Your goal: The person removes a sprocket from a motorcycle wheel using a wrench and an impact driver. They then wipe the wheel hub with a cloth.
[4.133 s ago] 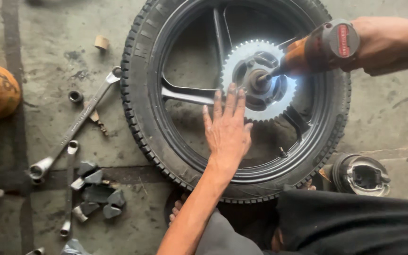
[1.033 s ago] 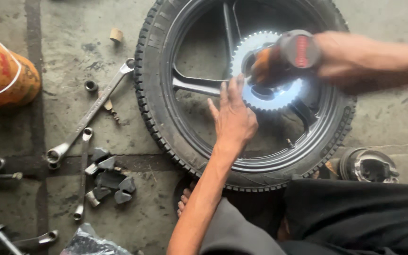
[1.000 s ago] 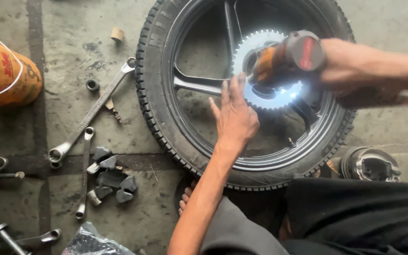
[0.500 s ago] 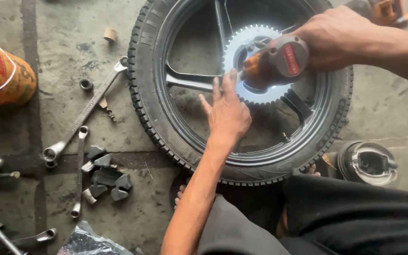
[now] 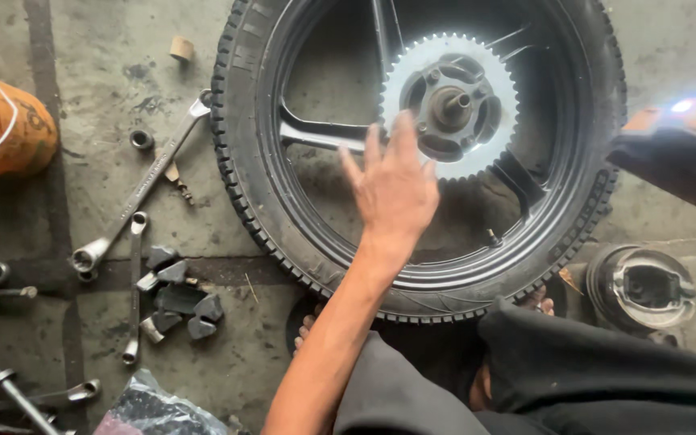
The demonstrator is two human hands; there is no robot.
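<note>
A black motorcycle wheel with its tyre (image 5: 239, 185) lies flat on the concrete floor. A silver toothed sprocket (image 5: 497, 68) sits on the hub, with the axle stub (image 5: 454, 103) bare at its centre. My left hand (image 5: 396, 189) rests flat on a spoke at the sprocket's lower left edge, fingers spread and holding nothing. My right hand (image 5: 678, 165) is a dark blur at the right edge, outside the tyre. It grips an orange and black power driver (image 5: 666, 113) whose small light is lit.
Left of the wheel lie a long ring spanner (image 5: 142, 189), a second spanner (image 5: 134, 282), several dark rubber blocks (image 5: 179, 294) and loose sockets (image 5: 141, 139). An orange container (image 5: 2, 133) stands far left. A round brake drum plate (image 5: 646, 286) lies at lower right.
My right hand has lifted the power driver off the sprocket and swung it out to the right, past the tyre. The hub now shows. My left hand stays on the wheel.
</note>
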